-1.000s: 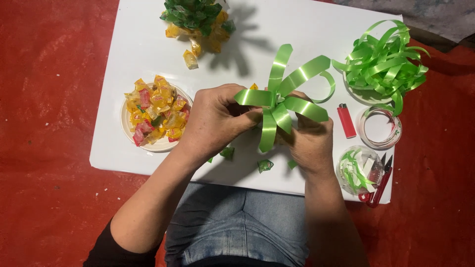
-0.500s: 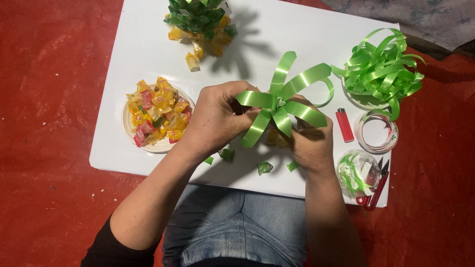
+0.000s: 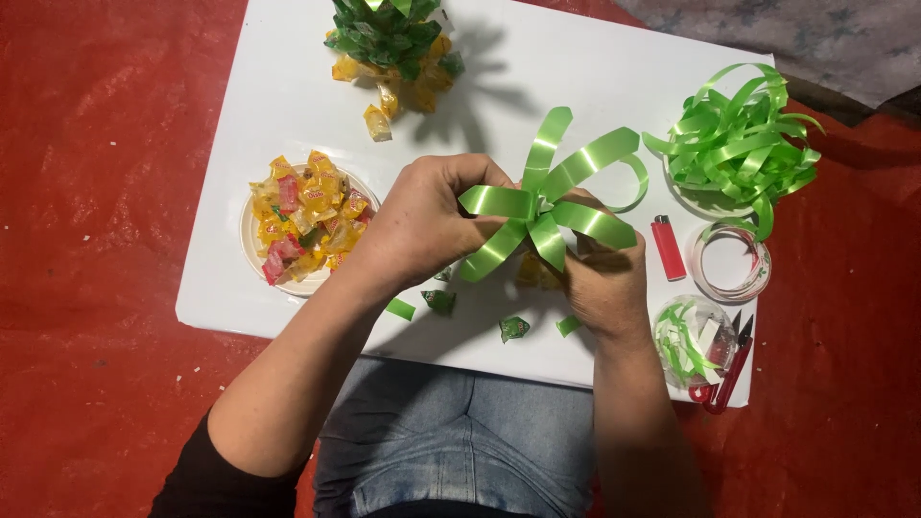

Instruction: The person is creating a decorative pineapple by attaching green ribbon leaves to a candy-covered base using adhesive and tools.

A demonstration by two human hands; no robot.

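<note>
White board serves as the desk, lying on a red floor. Over its middle both hands hold a green ribbon bow: the left hand is clamped on the loops at its left, the right hand grips beneath. Since half a second ago the bow's loops have barely shifted, so the shaping looks ongoing. Nearby sit a plate of wrapped candies, a loose ribbon pile, a red lighter.

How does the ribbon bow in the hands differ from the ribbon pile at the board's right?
The ribbon bow is gathered into spread loops, held by both hands; the ribbon pile is a loose tangle, untouched. The bow is above the white board; the pile sits in a dish. Both are glossy light green.
</note>
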